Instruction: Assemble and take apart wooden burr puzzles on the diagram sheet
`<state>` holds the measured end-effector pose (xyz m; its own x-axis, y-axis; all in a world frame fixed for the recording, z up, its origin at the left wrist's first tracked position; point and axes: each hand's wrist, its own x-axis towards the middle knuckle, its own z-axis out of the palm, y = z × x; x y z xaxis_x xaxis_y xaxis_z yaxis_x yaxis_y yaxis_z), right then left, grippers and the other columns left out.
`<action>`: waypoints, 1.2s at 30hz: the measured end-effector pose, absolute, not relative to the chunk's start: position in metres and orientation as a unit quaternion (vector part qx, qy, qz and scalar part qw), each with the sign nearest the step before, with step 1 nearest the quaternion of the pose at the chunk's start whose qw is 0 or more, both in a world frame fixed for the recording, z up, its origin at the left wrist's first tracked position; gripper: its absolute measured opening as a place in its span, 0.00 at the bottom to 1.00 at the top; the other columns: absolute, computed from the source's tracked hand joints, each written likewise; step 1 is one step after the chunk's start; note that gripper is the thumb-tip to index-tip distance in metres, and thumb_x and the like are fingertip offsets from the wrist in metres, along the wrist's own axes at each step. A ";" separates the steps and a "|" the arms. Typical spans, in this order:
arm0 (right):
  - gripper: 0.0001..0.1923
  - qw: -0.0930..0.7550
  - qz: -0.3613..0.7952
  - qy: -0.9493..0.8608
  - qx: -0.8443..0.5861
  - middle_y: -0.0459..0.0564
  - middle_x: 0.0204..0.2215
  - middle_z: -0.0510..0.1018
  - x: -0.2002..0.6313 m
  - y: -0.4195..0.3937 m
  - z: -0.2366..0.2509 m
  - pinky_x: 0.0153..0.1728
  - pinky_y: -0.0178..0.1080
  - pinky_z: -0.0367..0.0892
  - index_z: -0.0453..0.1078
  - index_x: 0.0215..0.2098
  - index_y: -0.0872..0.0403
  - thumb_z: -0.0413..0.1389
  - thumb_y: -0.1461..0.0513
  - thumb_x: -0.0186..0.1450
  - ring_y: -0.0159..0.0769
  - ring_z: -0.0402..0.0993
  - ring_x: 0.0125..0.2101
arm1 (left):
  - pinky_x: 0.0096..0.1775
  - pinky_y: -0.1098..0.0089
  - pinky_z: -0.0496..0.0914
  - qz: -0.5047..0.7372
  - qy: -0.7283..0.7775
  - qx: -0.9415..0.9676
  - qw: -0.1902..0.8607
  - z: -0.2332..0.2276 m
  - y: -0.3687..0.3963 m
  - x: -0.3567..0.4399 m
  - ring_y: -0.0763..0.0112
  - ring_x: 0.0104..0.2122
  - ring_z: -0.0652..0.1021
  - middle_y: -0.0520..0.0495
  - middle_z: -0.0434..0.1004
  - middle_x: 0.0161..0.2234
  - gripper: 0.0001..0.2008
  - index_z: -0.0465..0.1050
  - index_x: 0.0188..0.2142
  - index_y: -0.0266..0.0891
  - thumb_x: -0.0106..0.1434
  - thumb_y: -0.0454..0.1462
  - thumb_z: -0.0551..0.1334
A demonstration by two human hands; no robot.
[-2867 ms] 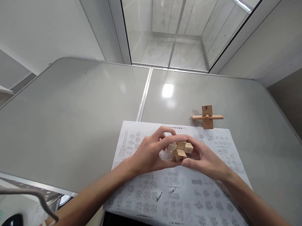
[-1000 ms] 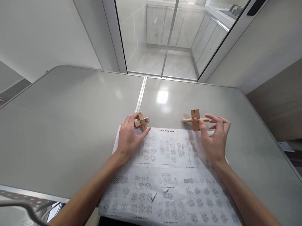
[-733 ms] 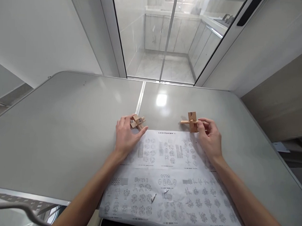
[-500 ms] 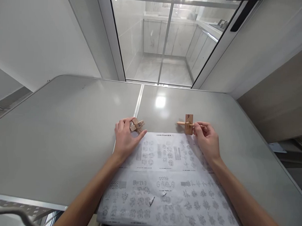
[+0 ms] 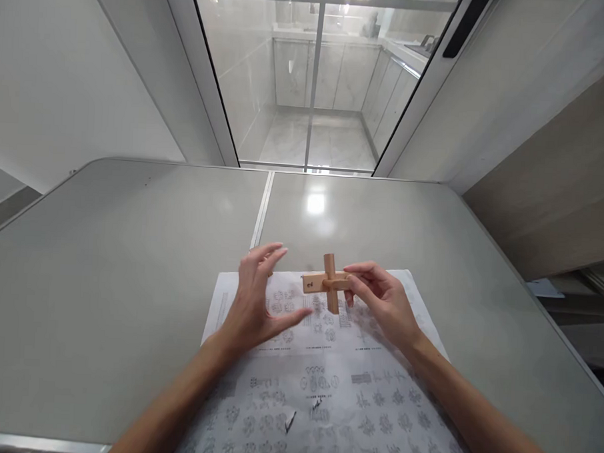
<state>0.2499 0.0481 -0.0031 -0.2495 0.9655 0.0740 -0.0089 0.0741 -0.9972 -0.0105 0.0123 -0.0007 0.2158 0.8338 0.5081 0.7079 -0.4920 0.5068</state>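
My right hand pinches one end of a wooden interlocking puzzle between thumb and fingers. Its pieces cross each other, and a flat piece on the left side bears a mark like a 2. The puzzle is held over the upper part of a printed sheet. To its left, my left hand is open, thumb and fingers spread wide apart, not touching the puzzle. A sliver of wood shows behind the left fingers; the rest of it is hidden.
The sheet, covered in small diagrams and with two small tears, lies on a grey table. A metal strip runs across the tabletop. Beyond the far edge stands a glass door; shelves are at the right.
My left hand has let go of its wooden pieces and opened. My right hand has brought its crossed pieces leftward and turned them. The view has shifted slightly.
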 end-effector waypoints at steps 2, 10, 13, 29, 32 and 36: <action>0.15 0.426 0.569 -0.582 -0.395 0.44 0.24 0.77 0.246 0.044 0.000 0.32 0.41 0.75 0.76 0.44 0.52 0.63 0.49 0.72 0.35 0.76 0.24 | 0.65 0.40 0.67 0.368 0.452 0.803 0.126 0.000 0.009 -0.006 0.41 0.68 0.66 0.32 0.60 0.69 0.54 0.45 0.75 0.52 0.60 0.51 0.76; 0.14 0.372 0.640 -0.578 -0.344 0.43 0.23 0.78 0.237 0.036 0.001 0.33 0.41 0.78 0.75 0.44 0.51 0.65 0.50 0.72 0.36 0.80 0.26 | 0.61 0.48 0.72 0.347 0.420 0.813 0.207 0.001 0.004 0.001 0.46 0.62 0.76 0.36 0.72 0.65 0.54 0.51 0.74 0.52 0.56 0.51 0.79; 0.13 0.349 0.654 -0.582 -0.333 0.43 0.25 0.78 0.236 0.035 0.001 0.31 0.39 0.76 0.75 0.45 0.52 0.63 0.51 0.73 0.33 0.77 0.25 | 0.58 0.50 0.74 0.361 0.424 0.808 0.193 0.004 0.004 0.001 0.48 0.58 0.79 0.39 0.77 0.60 0.49 0.58 0.70 0.51 0.55 0.48 0.80; 0.10 0.345 0.662 -0.586 -0.314 0.41 0.25 0.74 0.237 0.028 -0.006 0.24 0.34 0.66 0.71 0.47 0.51 0.59 0.53 0.77 0.29 0.70 0.23 | 0.55 0.52 0.75 0.378 0.426 0.788 0.234 0.009 0.008 0.001 0.50 0.53 0.82 0.43 0.81 0.55 0.47 0.65 0.64 0.52 0.49 0.48 0.82; 0.09 0.361 0.650 -0.585 -0.325 0.41 0.25 0.73 0.237 0.030 -0.002 0.24 0.34 0.66 0.72 0.45 0.51 0.59 0.54 0.77 0.29 0.70 0.24 | 0.54 0.52 0.76 0.378 0.442 0.775 0.248 0.011 0.008 0.002 0.51 0.51 0.82 0.44 0.81 0.52 0.46 0.67 0.63 0.50 0.48 0.46 0.82; 0.10 0.354 0.667 -0.569 -0.325 0.40 0.23 0.71 0.238 0.032 0.001 0.22 0.33 0.64 0.72 0.43 0.51 0.59 0.53 0.76 0.29 0.69 0.22 | 0.53 0.53 0.76 0.396 0.438 0.757 0.280 0.012 0.008 0.002 0.54 0.48 0.82 0.44 0.81 0.52 0.45 0.68 0.60 0.49 0.45 0.46 0.83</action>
<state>0.2376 0.0323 0.0009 -0.5371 0.8430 -0.0307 -0.1026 -0.1015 -0.9895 0.0025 0.0079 0.0121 0.3029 0.8849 0.3537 0.4425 -0.4593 0.7702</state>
